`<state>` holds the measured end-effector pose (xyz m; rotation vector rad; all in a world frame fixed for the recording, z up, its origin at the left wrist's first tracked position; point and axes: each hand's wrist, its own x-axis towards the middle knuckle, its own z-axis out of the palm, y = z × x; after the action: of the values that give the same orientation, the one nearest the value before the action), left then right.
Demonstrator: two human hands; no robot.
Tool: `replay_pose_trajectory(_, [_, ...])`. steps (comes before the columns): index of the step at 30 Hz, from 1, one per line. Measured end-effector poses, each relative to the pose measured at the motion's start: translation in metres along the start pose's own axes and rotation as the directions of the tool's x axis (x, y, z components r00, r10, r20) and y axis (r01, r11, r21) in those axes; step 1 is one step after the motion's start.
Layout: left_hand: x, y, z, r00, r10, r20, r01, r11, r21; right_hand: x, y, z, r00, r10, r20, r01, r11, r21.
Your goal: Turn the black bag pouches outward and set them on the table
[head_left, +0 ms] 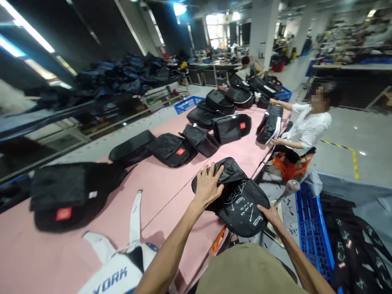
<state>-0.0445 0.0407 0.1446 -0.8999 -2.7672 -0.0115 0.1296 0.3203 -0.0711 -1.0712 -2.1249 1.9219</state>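
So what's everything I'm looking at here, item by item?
Backpack with white print: one, black, at the table's near right edge, under both hands.
Other bags: about ten, black, some with red labels, spread along the table.
White item lettered YORK: one, white and blue, near end of the table.
Table: one, pink, long.
Crates: two seen, blue, one on the floor at right, one far left of the table.
Co-worker: one, white shirt, seated at right, handling a black bag.
Left hand: flat on the backpack's top.
Right hand: at its lower right edge.
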Motion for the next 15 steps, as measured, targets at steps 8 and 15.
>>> replay_pose_trajectory(8, [0.036,0.027,-0.004,0.948,0.307,-0.078,-0.311,0.949,-0.046,0.014,-0.123,0.015,0.795,-0.588,0.150,0.591,0.696,-0.407])
replay_pose_trajectory(15, [0.039,0.039,-0.007,0.853,0.466,-0.235,-0.522,0.782,-0.342,-0.024,-0.122,-0.013,0.720,-0.693,-0.021,0.662,0.697,-0.275])
